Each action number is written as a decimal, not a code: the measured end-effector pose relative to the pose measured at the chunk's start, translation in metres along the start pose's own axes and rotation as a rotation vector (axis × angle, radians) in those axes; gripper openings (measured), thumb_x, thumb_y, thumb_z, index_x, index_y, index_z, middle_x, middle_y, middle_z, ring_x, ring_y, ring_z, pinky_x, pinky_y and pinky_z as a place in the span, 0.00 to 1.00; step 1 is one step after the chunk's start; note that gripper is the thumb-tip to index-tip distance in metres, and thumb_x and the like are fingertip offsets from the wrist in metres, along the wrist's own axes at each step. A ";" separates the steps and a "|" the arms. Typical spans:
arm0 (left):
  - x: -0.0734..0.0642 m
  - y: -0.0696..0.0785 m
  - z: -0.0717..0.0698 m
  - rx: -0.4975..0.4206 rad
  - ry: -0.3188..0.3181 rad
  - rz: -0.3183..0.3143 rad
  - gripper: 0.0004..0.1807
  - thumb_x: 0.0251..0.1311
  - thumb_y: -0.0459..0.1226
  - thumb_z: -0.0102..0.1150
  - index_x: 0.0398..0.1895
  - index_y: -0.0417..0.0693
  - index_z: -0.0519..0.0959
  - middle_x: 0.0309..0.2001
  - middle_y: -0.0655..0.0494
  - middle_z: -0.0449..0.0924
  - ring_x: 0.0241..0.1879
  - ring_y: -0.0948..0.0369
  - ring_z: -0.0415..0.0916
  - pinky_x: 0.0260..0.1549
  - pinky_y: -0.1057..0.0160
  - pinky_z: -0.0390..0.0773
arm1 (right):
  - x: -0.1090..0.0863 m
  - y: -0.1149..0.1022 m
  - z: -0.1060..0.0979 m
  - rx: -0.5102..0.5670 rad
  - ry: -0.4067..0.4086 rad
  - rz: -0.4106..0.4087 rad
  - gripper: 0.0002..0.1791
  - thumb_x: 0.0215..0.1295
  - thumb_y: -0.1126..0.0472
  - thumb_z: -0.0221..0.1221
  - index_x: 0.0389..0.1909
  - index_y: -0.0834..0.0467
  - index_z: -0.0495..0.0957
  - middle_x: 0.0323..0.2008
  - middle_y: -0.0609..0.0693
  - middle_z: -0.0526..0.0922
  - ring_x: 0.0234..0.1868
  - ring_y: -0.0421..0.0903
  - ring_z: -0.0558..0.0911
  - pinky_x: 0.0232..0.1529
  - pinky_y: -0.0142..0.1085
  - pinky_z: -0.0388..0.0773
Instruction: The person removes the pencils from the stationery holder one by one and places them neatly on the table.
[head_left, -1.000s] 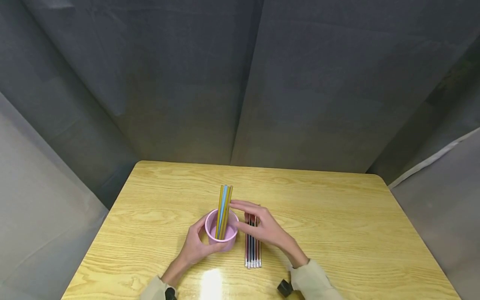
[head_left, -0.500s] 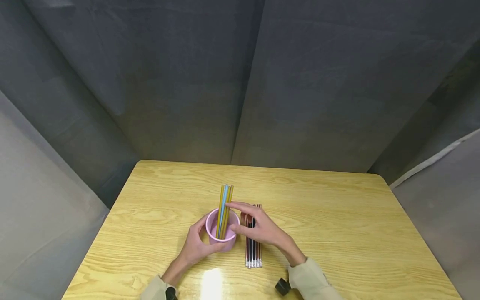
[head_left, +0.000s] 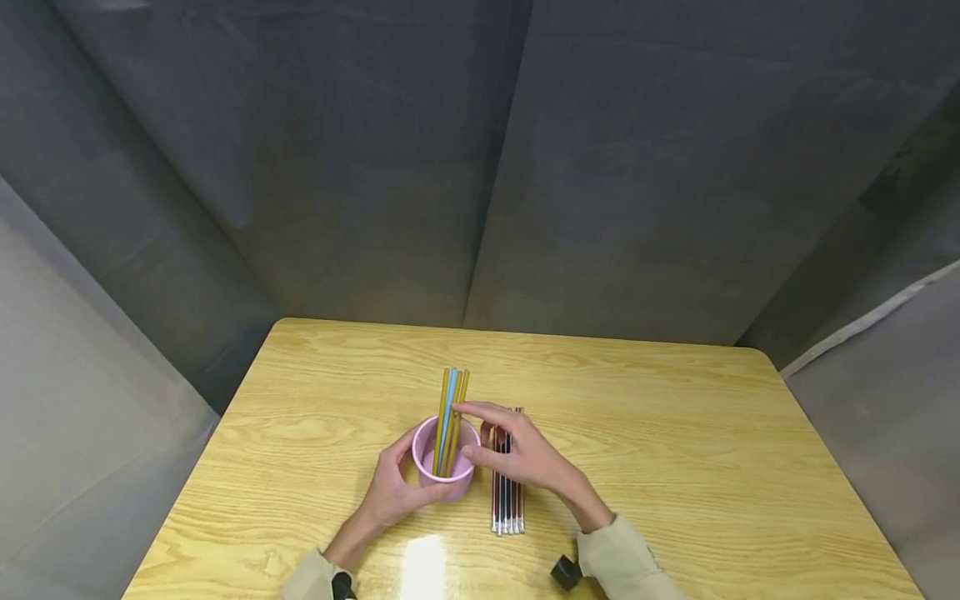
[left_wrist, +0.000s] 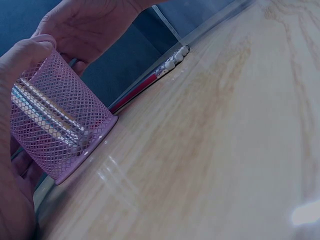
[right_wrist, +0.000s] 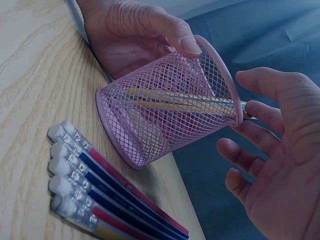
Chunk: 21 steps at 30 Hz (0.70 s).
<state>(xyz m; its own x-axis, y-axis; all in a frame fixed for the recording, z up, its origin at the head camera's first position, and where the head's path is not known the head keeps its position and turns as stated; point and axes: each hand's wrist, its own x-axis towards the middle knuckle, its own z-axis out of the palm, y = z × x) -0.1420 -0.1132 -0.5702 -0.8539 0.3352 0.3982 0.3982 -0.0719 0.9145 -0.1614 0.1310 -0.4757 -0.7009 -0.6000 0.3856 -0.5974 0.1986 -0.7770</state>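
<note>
My left hand grips a pink mesh pencil cup from its left side, thumb along the front near the rim. Several yellow and light blue pencils lean inside the cup, their upper ends sticking out over the rim. Over the cup's right side is my right hand, its thumb apart from the fingers. Its index fingertip meets the standing pencils, and the other fingers are loosely bent in the right wrist view. Beside the cup, under that hand, lies a row of dark blue and red pencils with white erasers.
The wooden table has its far edge against dark grey curtains. Lighter grey cloth hangs at the left. A small black object sits by the right sleeve.
My right hand has shifted slightly left, so its index finger now overlaps the pencils in the cup. The left hand and cup have hardly moved.
</note>
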 end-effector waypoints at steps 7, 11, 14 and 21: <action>0.001 -0.002 -0.001 -0.020 -0.013 0.002 0.49 0.47 0.30 0.79 0.76 0.38 0.66 0.68 0.39 0.76 0.64 0.39 0.75 0.68 0.56 0.76 | -0.005 0.026 0.004 -0.008 0.031 0.065 0.32 0.68 0.61 0.68 0.73 0.52 0.74 0.63 0.54 0.81 0.31 0.47 0.79 0.27 0.35 0.78; 0.002 -0.001 -0.001 -0.025 -0.013 0.005 0.49 0.47 0.29 0.79 0.75 0.37 0.66 0.67 0.37 0.75 0.64 0.35 0.74 0.68 0.56 0.76 | -0.005 0.026 0.003 -0.009 0.062 0.078 0.33 0.67 0.61 0.69 0.73 0.51 0.74 0.57 0.50 0.82 0.30 0.48 0.77 0.27 0.35 0.77; 0.002 0.000 0.000 -0.028 -0.012 0.011 0.49 0.47 0.28 0.79 0.75 0.37 0.66 0.67 0.33 0.75 0.63 0.33 0.73 0.68 0.56 0.76 | -0.005 0.025 0.001 -0.006 0.084 0.070 0.33 0.68 0.59 0.69 0.73 0.49 0.74 0.53 0.48 0.82 0.29 0.47 0.77 0.26 0.33 0.76; 0.002 0.000 0.000 -0.031 -0.017 0.016 0.49 0.46 0.28 0.78 0.75 0.37 0.66 0.66 0.31 0.75 0.62 0.32 0.73 0.68 0.56 0.77 | -0.005 0.023 0.001 0.005 0.127 0.056 0.33 0.66 0.63 0.69 0.72 0.53 0.74 0.59 0.50 0.81 0.31 0.46 0.77 0.25 0.32 0.75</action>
<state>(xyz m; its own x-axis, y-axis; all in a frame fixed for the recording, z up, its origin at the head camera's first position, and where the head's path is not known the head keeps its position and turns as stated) -0.1433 -0.1131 -0.5691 -0.8417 0.3492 0.4118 0.4009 -0.1066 0.9099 -0.1708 0.1376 -0.4961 -0.7769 -0.4851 0.4014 -0.5543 0.2247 -0.8014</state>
